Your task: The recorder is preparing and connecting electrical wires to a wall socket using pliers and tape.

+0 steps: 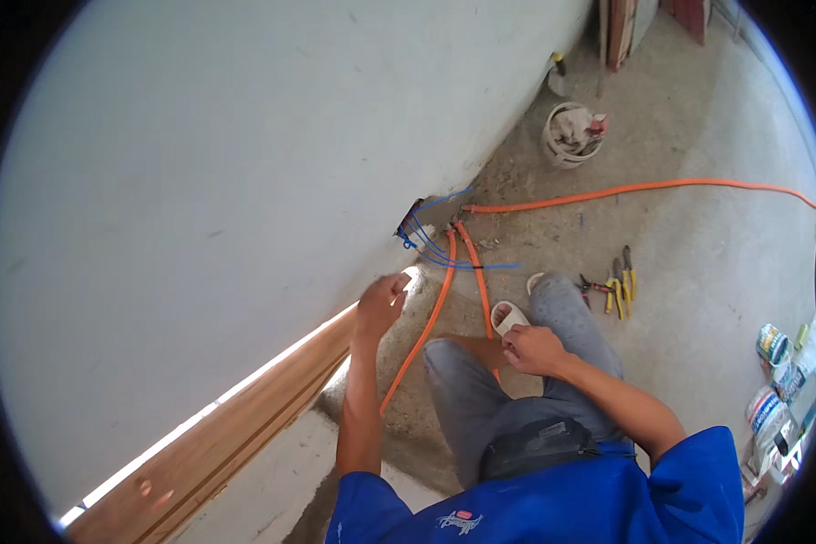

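My left hand (383, 304) is raised beside the pale wall, below the wall opening, with its fingers curled together. Whatever those fingers hold, if anything, does not show. My right hand (532, 350) hangs in front of my bent legs, its fingers folded in, and I cannot make out anything in it. Several blue wires (444, 261) come out of a rough box-shaped opening (409, 218) low in the wall, one bunch curled at its edge. Orange corrugated conduits (437, 317) run from near the opening across the floor, two of them passing toward my legs.
Several pliers with yellow handles (622, 288) lie on the concrete floor right of my knee. Further off stand a white bucket (567, 156) with rags and a trowel (558, 82). A wooden board (245, 435) runs along the wall's base. Paint tubs (767, 412) stand far right.
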### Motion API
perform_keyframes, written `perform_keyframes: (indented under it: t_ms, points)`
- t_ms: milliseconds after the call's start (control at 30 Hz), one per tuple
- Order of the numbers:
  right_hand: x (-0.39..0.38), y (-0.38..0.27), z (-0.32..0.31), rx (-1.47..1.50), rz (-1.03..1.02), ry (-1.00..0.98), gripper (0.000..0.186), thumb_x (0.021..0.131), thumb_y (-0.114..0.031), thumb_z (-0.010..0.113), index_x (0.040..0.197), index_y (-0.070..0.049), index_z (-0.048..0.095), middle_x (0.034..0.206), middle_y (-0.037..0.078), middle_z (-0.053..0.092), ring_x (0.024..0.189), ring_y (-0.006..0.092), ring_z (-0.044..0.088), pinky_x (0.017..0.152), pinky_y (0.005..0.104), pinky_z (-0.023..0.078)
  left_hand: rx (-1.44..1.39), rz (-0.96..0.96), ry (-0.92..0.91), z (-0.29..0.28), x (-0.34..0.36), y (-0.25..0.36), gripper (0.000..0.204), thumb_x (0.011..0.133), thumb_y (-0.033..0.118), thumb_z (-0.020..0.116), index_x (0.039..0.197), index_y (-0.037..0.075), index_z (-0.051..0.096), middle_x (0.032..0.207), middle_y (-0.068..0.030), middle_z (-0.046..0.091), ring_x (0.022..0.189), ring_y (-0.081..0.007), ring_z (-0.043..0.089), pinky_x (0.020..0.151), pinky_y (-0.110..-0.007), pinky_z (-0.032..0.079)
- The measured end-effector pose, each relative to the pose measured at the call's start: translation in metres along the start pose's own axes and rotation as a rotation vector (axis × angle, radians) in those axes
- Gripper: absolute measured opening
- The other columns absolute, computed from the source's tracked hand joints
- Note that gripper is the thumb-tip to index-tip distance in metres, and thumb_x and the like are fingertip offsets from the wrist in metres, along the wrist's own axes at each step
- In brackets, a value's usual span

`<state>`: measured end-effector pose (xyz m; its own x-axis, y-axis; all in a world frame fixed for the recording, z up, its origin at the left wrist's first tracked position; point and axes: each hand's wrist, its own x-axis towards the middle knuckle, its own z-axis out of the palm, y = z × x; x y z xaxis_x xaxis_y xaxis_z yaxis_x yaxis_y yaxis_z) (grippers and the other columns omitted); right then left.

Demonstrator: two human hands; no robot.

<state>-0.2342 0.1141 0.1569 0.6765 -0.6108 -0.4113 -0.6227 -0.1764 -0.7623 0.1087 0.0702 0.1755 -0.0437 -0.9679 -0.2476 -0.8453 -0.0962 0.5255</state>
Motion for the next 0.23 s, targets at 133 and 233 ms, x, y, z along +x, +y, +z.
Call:
perform_keyframes:
  t_ms: [133, 233]
  points:
    - [-0.080, -0.045, -0.019, 0.018, 0.072, -0.106, 0.016, 0.080, -0.018, 0.062, 0.092, -0.007, 0.066, 0.097, 0.014, 0.067, 0.092, 0.0341, 0.066, 0.077, 0.0469, 0.054, -0.115, -0.159, -0.171, -0.015, -0.099, 0.070, 0.031, 0.084, 0.018, 0.069, 0.113, 0.005, 0.066, 0.084, -0.0143, 0.068, 0.081, -0.0232, 0.068, 0.076, -0.037, 0.053]
    - [-0.131, -0.070, -0.043, 0.042, 0.083, -0.054, 0.022, 0.080, -0.021, 0.063, 0.096, -0.008, 0.068, 0.099, 0.017, 0.068, 0.095, 0.0354, 0.065, 0.081, 0.0471, 0.053, -0.149, -0.175, -0.179, -0.022, -0.191, 0.101, 0.036, 0.082, 0.021, 0.073, 0.115, 0.006, 0.067, 0.086, -0.0171, 0.070, 0.085, -0.0238, 0.070, 0.081, -0.036, 0.054]
